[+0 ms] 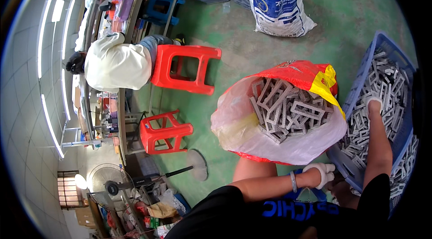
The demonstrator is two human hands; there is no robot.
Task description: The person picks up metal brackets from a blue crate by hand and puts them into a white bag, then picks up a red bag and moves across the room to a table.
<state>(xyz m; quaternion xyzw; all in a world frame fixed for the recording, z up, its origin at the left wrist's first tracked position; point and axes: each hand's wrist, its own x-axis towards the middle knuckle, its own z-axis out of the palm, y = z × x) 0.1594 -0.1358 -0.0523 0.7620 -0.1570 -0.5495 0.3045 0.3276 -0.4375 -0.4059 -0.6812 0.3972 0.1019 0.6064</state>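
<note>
Black shirt (243,216) is looming, left hand (321,175) loosely parted. At three o'clock, right hand (374,103), grip hidden, is touching likely stiff rectangular frames (388,89), pinchable by rims.

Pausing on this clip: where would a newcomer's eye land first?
Probably on the shiny red-and-yellow sack, right of the picture's centre, its wide mouth showing a heap of grey rectangular frames. Next might come the blue basket at the right, filled with similar pieces, where the right hand reaches in wearing a white glove. Left of centre, a bright red stool stands out beneath a seated person in a pale top.
</note>
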